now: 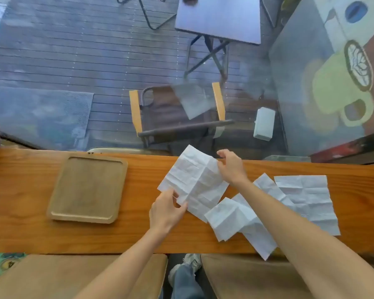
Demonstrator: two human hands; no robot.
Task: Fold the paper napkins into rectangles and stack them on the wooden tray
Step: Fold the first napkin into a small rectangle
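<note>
I hold one unfolded, creased white napkin [192, 178] above the wooden counter [26, 234]. My left hand [165, 210] pinches its near left corner. My right hand [230, 166] grips its far right edge. The napkin is tilted, its far corner past the counter's back edge. Several more unfolded white napkins [307, 197] lie overlapping on the counter to the right, partly under my right forearm. The wooden tray [52, 209] sits to the left with nothing on it.
A glass pane stands right behind the counter, with a chair, a folding table and decking outside. A white napkin pack [264, 124] shows through or in the glass. Tan cushions [52, 275] lie below the counter's near edge.
</note>
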